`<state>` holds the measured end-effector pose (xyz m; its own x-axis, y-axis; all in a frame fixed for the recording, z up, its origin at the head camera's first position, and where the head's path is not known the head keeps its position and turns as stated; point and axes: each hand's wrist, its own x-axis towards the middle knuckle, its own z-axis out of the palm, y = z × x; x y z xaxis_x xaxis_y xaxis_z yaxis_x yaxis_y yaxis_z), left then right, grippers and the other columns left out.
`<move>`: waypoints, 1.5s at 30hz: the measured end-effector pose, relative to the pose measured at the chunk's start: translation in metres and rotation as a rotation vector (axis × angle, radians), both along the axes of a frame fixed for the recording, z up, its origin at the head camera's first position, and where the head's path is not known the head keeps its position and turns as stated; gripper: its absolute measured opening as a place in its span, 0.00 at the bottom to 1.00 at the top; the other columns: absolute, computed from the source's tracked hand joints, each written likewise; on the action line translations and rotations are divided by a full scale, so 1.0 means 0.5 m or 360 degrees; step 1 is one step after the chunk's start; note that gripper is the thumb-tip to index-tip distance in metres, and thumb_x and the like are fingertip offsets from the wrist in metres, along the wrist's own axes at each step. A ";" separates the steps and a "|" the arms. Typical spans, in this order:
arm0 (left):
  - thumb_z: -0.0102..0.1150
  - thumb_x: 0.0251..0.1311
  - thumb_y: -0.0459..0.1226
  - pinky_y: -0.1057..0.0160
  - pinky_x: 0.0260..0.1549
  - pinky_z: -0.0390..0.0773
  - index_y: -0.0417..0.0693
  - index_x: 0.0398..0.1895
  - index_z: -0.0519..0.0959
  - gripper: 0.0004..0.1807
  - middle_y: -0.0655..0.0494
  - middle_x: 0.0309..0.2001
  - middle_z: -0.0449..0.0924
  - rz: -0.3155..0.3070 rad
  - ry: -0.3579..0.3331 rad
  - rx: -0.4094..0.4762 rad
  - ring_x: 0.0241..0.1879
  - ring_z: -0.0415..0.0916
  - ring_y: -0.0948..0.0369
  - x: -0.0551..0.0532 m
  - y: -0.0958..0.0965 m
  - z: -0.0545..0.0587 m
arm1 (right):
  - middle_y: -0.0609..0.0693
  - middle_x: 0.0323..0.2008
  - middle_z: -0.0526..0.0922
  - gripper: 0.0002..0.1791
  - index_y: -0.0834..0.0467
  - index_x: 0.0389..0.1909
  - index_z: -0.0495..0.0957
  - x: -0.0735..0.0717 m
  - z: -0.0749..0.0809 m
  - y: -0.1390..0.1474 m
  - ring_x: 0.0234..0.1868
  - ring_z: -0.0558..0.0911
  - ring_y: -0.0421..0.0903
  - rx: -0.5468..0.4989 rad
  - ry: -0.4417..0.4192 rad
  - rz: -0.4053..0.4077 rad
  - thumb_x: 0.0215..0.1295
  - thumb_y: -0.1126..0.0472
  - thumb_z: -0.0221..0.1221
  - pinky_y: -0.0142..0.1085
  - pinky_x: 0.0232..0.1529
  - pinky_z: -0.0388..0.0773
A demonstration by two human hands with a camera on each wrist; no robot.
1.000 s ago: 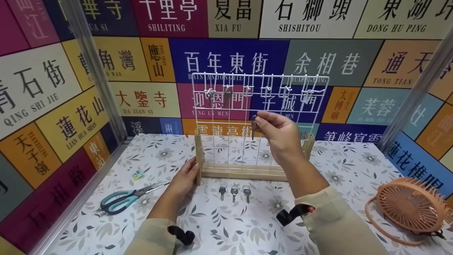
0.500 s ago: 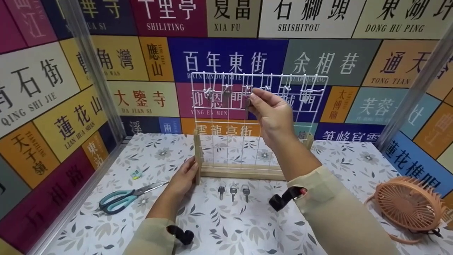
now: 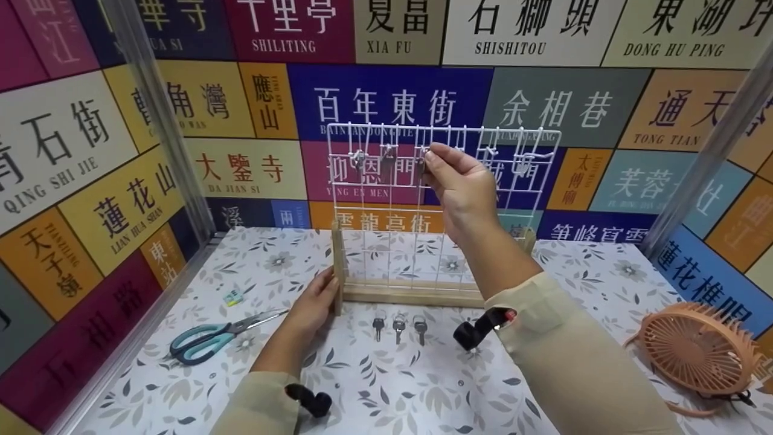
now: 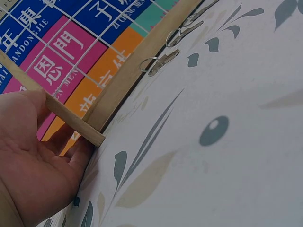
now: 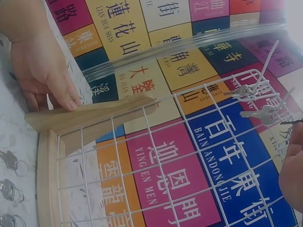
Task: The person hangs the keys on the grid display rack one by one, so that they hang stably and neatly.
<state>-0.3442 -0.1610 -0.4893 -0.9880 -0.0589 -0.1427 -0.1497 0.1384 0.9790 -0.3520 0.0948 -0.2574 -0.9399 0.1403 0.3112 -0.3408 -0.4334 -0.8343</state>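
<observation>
A white wire grid rack in a wooden stand (image 3: 410, 294) stands upright on the table, with a row of hooks near its top. My left hand (image 3: 314, 299) grips the stand's left wooden post (image 4: 78, 124), thumb on one side and fingers on the other. At the third hook from the left, my right hand (image 3: 466, 190) pinches a key (image 3: 422, 164) between thumb and index finger; fingertips partly cover it. Keys hang on the first two hooks, one of them a silver key (image 5: 260, 114). Three keys on rings (image 3: 398, 328) lie in a row before the stand.
Scissors with teal handles (image 3: 202, 343) lie left of my left forearm. Behind them is a small green-and-yellow packet (image 3: 232, 298). An orange fan (image 3: 697, 347) stands at the right. Sign-patterned walls (image 3: 392, 96) enclose the table's back and sides.
My right hand has risen and moved slightly left, bringing the key from in front of the grid up to the third hook. The left hand has stayed on the post.
</observation>
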 end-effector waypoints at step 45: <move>0.52 0.80 0.58 0.45 0.85 0.54 0.79 0.81 0.64 0.28 0.63 0.83 0.63 -0.0032 -0.0086 0.0154 0.85 0.57 0.52 -0.001 0.000 -0.007 | 0.54 0.42 0.91 0.18 0.65 0.56 0.86 -0.003 -0.461 0.120 0.39 0.89 0.46 0.0651 -0.0686 0.0284 0.67 0.65 0.72 0.34 0.43 0.89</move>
